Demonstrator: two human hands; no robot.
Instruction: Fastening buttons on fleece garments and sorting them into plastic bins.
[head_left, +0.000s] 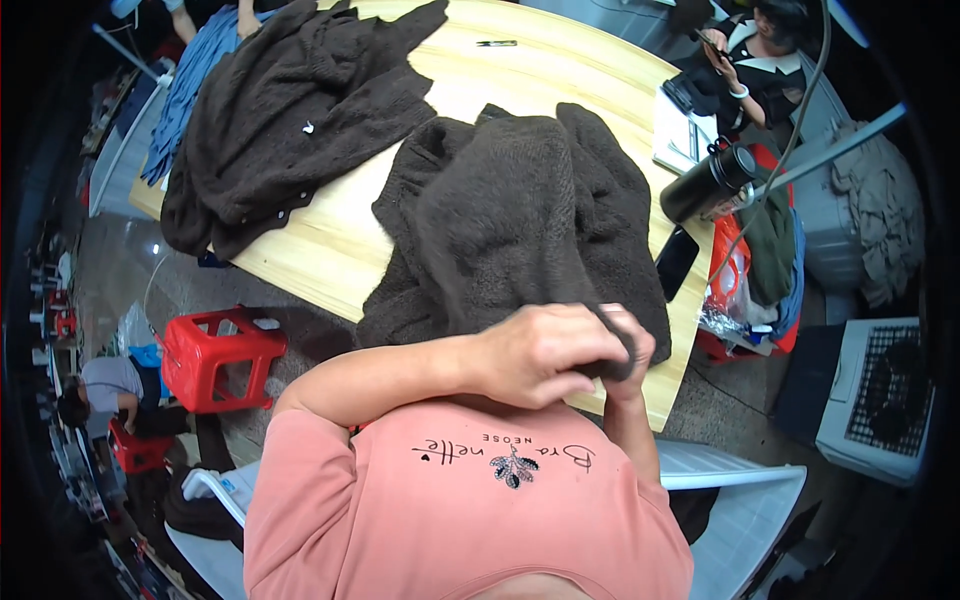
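Head view: close to the chest, a dark fold is pinched by the curled fingers of the right hand, while the left hand is bent against it with its thumb held low; whether cloth is also caught by the left fingertips cannot be told, since they are partly hidden and blurred. The fold appears to belong to the dark brown fleece garment, which is heaped just beyond the hands on the near part of the tabletop. With so small a bunch held, the grip could be lost if the heavy pile were dragged toward its own weight, and the edge being handled could be twisted or confused with another layer, as dark is laid on dark. On the right, a phone is set just beside the cloth and near the rim; it could be swept off were the garment swung that way, and the black flask beyond it could be toppled by the same sweep. Farther left, a second dark garment is left overhanging the edge, so it could be tugged floorward by its own weight if bumped. Little danger is posed to the small dark tool at the far side, though it could be covered by spread cloth.
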